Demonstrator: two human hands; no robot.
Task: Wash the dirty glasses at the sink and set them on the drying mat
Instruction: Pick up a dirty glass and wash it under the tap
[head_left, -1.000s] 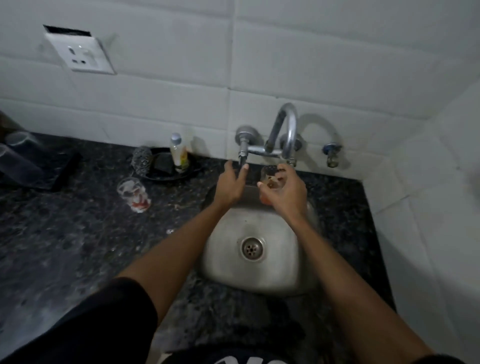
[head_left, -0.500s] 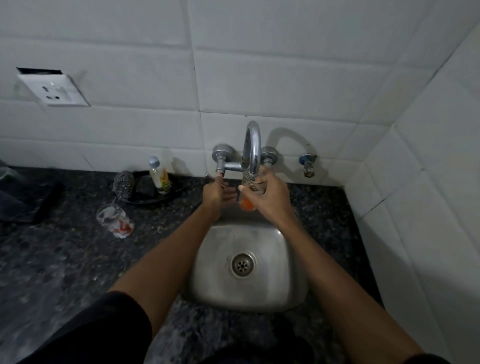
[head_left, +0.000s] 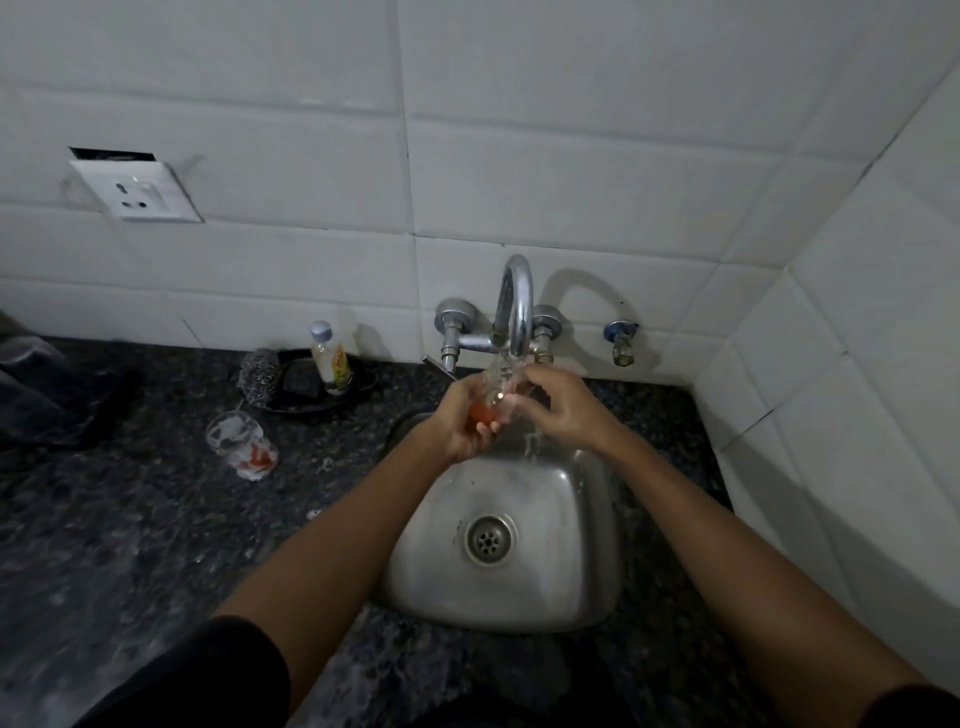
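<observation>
Now both hands are working over the steel sink (head_left: 571, 597): the left hand (head_left: 460, 423) is cupping the glass (head_left: 496, 387) from below, fingers curled around its red base, the right hand (head_left: 563, 408) is gripping its side under the running tap (head_left: 517, 299). Another dirty glass (head_left: 241, 441) is waiting on the counter (head_left: 130, 519).

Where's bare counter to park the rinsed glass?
Free: dark counter left of the sink, in front of the dirty glass. Narrow strip right of the sink by the tiled wall. Crowded: back edge, with the scrubber, soap bottle and black tray.
</observation>
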